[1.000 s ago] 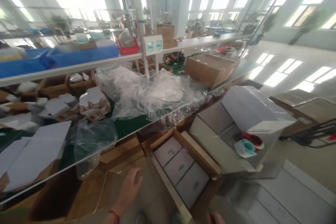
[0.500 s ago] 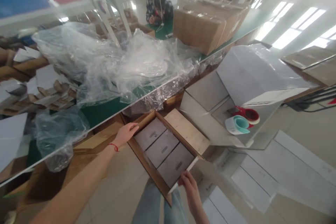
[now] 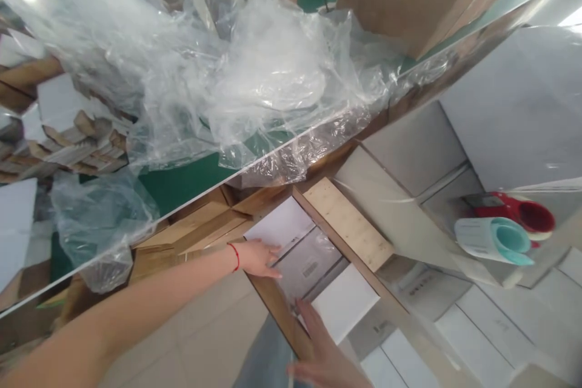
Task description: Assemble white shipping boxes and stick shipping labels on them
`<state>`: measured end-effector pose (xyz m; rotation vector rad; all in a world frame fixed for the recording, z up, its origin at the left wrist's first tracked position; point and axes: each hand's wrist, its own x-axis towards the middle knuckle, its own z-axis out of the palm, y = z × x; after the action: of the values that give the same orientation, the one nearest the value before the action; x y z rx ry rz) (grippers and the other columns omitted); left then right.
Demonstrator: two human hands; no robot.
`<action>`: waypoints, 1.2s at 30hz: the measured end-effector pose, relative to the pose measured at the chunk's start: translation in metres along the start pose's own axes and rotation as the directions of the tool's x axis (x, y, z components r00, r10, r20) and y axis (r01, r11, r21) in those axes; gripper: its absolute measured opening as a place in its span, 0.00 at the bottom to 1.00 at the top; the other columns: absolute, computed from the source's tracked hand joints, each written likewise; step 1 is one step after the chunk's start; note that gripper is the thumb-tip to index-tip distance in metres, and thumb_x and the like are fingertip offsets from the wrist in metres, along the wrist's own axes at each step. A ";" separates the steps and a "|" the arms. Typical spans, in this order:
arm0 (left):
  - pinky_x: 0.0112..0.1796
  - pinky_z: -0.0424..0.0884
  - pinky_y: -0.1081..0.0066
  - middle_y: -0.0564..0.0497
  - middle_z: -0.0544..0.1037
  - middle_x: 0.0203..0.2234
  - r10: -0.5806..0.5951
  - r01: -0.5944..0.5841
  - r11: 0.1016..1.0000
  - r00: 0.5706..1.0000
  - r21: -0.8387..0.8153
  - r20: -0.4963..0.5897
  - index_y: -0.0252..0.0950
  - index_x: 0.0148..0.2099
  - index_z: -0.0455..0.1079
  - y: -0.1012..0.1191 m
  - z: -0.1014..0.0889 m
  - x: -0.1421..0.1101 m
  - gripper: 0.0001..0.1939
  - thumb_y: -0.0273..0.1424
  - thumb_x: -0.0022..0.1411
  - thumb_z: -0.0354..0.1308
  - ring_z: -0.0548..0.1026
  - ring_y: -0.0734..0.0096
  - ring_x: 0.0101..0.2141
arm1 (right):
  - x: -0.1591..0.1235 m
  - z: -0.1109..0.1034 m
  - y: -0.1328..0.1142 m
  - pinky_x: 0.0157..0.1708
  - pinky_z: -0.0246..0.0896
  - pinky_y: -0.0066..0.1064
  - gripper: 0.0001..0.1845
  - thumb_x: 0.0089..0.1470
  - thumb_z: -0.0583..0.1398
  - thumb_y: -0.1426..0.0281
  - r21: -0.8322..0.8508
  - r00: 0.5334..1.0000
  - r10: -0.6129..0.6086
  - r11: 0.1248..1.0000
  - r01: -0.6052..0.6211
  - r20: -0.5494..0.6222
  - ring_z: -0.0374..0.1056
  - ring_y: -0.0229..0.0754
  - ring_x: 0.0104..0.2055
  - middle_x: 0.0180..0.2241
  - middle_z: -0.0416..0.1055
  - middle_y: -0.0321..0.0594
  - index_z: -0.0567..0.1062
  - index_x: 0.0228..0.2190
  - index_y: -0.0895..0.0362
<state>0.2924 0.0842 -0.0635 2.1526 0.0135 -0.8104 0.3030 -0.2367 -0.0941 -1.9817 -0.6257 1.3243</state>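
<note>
A carton (image 3: pixel 268 297) with brown inner walls stands in front of me, with boxes in it. A grey-white box (image 3: pixel 309 264) with a small printed label shows in its middle. White panels, which look like end flaps, lie over its far end (image 3: pixel 284 218) and near end (image 3: pixel 348 303). My left hand (image 3: pixel 260 259), a red string on its wrist, rests with fingers stretched at the left edge, partly over the far panel and the box. My right hand (image 3: pixel 321 339) is at the near left side, fingers apart, its fingertips by the near panel's edge.
Crumpled clear plastic (image 3: pixel 273 73) covers the green-topped bench. A wooden block (image 3: pixel 348 224) lies right of the carton. Farther right are a red tape dispenser (image 3: pixel 522 209) and a teal-lined label roll (image 3: pixel 495 239). Folded cardboard (image 3: pixel 195 230) leans below the bench edge; white boxes (image 3: pixel 477 330) lie lower right.
White panels now cover both ends of the carton's contents. My left hand has moved from the far rim onto the left edge; my right hand has moved in from the near rim. The view has come closer.
</note>
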 end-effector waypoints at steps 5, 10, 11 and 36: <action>0.61 0.57 0.53 0.47 0.64 0.66 0.056 -0.064 0.992 0.996 0.106 0.074 0.44 0.51 0.77 -0.004 -0.014 -0.002 0.26 0.53 0.60 0.54 0.70 0.46 0.59 | -0.011 0.003 -0.027 0.69 0.46 0.55 0.37 0.49 0.60 0.72 -0.208 0.995 -0.056 0.975 0.073 0.088 0.49 0.59 0.70 0.63 0.64 0.49 0.67 0.61 0.54; 0.50 0.68 0.66 0.48 0.78 0.55 0.082 -0.089 0.988 0.995 0.129 0.060 0.45 0.48 0.79 -0.007 -0.026 0.009 0.30 0.59 0.61 0.49 0.77 0.57 0.50 | -0.007 -0.026 -0.035 0.61 0.62 0.49 0.25 0.52 0.59 0.67 0.028 0.998 -0.041 0.999 0.040 0.036 0.64 0.55 0.62 0.60 0.69 0.48 0.76 0.53 0.51; 0.47 0.69 0.67 0.48 0.81 0.50 0.081 -0.089 0.986 0.995 0.138 0.058 0.45 0.46 0.80 -0.006 -0.028 0.013 0.30 0.59 0.60 0.48 0.79 0.58 0.47 | -0.005 -0.030 -0.032 0.58 0.65 0.46 0.23 0.51 0.61 0.66 0.069 0.999 -0.050 0.996 0.049 0.016 0.65 0.54 0.60 0.58 0.69 0.49 0.77 0.50 0.51; 0.64 0.52 0.46 0.38 0.69 0.57 -0.588 0.339 0.753 -0.038 -0.564 -0.808 0.34 0.62 0.59 0.016 0.064 0.086 0.28 0.46 0.66 0.52 0.64 0.49 0.60 | -0.007 -0.081 -0.005 0.31 0.66 0.32 0.16 0.64 0.53 0.57 -0.451 0.957 -0.274 0.869 0.203 -0.098 0.73 0.44 0.33 0.30 0.75 0.41 0.75 0.35 0.54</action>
<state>0.3297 0.0070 -0.1291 2.0382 1.5867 0.5053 0.3755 -0.2595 -0.0649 -2.2415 -1.1313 0.9165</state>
